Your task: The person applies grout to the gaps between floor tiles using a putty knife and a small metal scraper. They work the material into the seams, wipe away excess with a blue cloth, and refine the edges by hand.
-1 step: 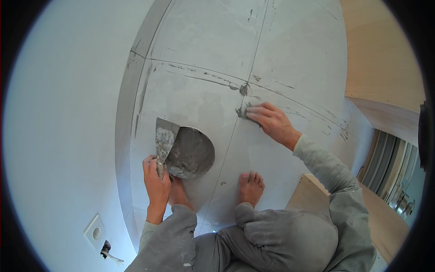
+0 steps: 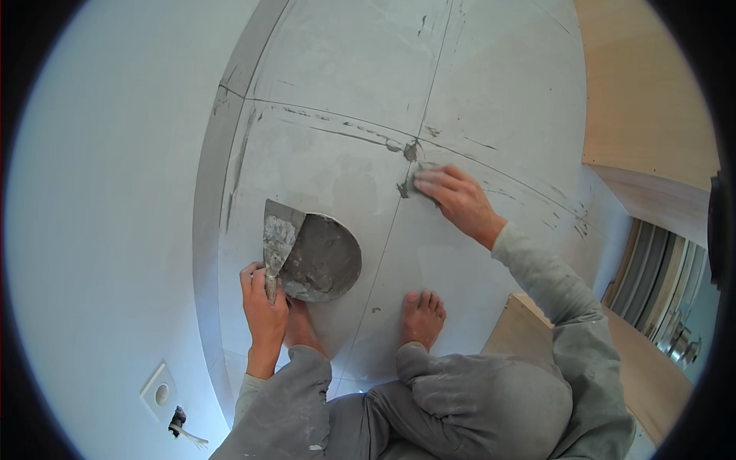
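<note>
Near the tiled floor's left edge (image 2: 230, 261), the left hand (image 2: 265, 316) is gripping a putty knife (image 2: 280, 230) at a paste bowl's rim (image 2: 353, 238), seemingly for easy reach; the right hand (image 2: 462, 202) is pinching a flat grey tool (image 2: 423, 196) beside a joint (image 2: 386, 238).

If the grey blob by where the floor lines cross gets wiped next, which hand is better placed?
Probably the right hand: it is much nearer the grey blob. The left hand is farther away and busy holding a scraper.
</note>
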The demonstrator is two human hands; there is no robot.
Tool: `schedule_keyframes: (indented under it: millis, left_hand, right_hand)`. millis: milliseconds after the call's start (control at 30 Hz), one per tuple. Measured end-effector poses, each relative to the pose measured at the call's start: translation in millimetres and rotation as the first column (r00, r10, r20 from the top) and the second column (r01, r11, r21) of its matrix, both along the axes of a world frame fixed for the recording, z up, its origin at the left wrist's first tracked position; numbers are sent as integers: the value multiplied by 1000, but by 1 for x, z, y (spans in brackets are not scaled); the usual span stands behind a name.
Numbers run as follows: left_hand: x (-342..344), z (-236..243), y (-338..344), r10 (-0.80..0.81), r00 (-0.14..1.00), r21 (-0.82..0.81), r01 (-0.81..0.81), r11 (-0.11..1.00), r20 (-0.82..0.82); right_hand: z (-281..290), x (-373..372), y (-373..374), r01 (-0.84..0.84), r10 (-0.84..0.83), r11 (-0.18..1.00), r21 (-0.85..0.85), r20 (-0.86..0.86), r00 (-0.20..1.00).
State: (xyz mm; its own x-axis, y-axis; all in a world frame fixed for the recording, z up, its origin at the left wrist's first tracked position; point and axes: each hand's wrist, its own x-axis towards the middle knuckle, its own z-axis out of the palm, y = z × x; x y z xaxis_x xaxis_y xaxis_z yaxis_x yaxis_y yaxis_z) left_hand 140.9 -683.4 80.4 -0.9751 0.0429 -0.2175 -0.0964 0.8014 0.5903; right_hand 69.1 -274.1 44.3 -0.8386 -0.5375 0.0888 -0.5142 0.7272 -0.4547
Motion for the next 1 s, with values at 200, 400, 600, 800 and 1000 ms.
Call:
schedule_keyframes:
  millis: [200,400,600,800,1000]
  left_hand:
    - [4,-7,6,45,992,73,-54,996,120]
    - [12,-4,1,17,998,39,-19,999,61]
    - [10,-15,0,41,999,83,-39,996,-20]
    - [14,-15,-1,177,967,148,-205,968,184]
    - [11,-6,0,236,928,92,-272,958,287]
  right_hand:
    - [-9,-15,-2,54,-43,997,48,-204,978]
    - [23,-18,5,137,-130,989,-63,92,987]
    - [2,-60,-20,406,-413,910,-86,-105,905]
    - [4,27,-47,243,-247,968,57,68,967]
    - [23,63,-64,258,-198,963,-82,438,877]
